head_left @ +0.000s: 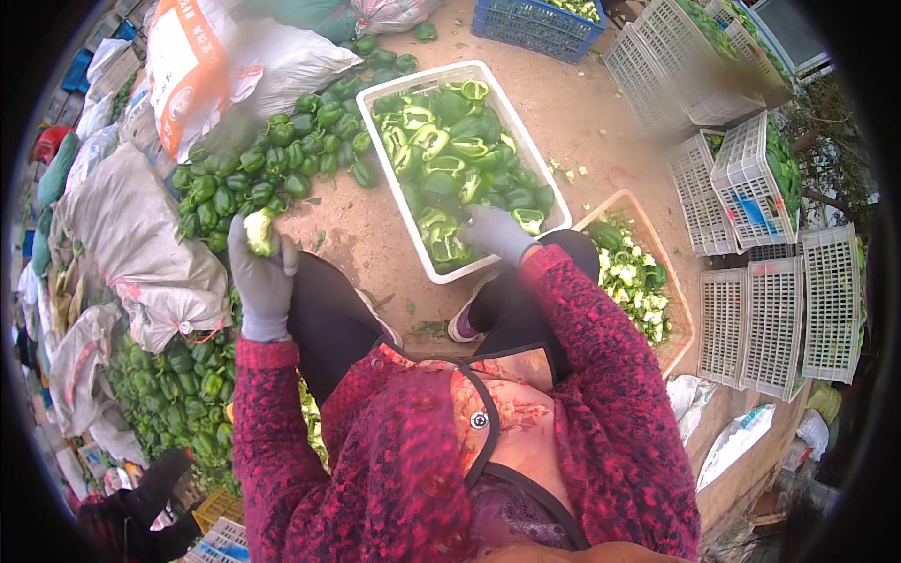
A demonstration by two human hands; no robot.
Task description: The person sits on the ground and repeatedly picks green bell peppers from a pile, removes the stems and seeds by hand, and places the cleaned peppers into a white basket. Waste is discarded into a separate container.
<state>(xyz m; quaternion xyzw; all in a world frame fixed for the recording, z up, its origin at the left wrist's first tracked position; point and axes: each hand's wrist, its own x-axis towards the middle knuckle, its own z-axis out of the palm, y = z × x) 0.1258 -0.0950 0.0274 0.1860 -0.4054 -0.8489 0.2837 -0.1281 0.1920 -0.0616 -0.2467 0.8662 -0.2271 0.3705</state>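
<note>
My left hand [259,286], in a grey glove, is closed on a pepper core [260,233], pale and seedy with a green edge, raised beside the pile of whole green peppers [249,178]. In front of me stands a white plastic crate [441,272] filled with green pepper halves [446,164], some with their hollow insides showing. My right hand [497,233], gloved in grey too, reaches over the crate's near right side among the halves. Its fingertips blend into the peppers there, so whether it grips one is unclear.
By my right knee sits an orange crate [683,310] of pale cores. A blue crate [540,36] stands far ahead. Stacked light crates [751,328] line the right side. White sacks [155,249] and more peppers [178,399] lie left; a dark-clothed person's arm [155,493] shows lower left.
</note>
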